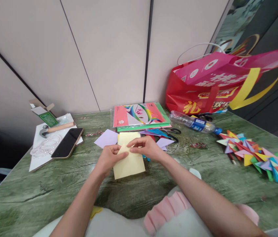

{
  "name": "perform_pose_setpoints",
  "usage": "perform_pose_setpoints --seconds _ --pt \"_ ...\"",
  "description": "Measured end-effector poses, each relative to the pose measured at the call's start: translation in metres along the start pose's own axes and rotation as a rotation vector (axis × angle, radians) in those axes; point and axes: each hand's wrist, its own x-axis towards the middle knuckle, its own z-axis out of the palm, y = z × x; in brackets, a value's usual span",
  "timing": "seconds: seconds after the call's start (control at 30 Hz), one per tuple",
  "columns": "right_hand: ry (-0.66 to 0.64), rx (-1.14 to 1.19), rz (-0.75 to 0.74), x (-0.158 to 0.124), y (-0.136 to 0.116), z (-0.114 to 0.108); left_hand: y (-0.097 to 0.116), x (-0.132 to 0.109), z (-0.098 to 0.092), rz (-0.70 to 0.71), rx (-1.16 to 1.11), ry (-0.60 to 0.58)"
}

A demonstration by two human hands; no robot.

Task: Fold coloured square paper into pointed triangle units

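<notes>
A pale yellow sheet of paper (129,165) is held up between my two hands, its upper part folded to a point. My left hand (110,158) pinches it at the left of the point, thumb in front. On the other side, my right hand (145,148) grips the folded part with thumb and fingers. Behind the sheet lie more pale yellow paper (128,135) and a lilac folded piece (106,138). To the right of my hands are blue folded pieces (156,132), another lilac piece (165,143) and scissors (174,135), partly covered.
Packs of coloured paper (139,115) lie at the back. A phone (67,143), hammer (56,128), bead string (45,145) and small green box (47,117) are left. At right are a plastic bottle (195,123), red bag (203,85) and multicoloured paper spikes (259,154).
</notes>
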Motion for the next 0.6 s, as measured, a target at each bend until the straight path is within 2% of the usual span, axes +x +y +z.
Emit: perform_pose_setpoints --seconds 0.17,0.6 --pt "-0.087 -0.037 -0.016 -0.0011 -0.0044 -0.0065 0.0026 -0.0006 0.0001 -0.036 -0.005 -0.01" --pt "-0.105 -0.033 -0.038 -0.002 -0.0046 -0.0074 0.0051 -0.002 0.0005 -0.067 -0.021 -0.01"
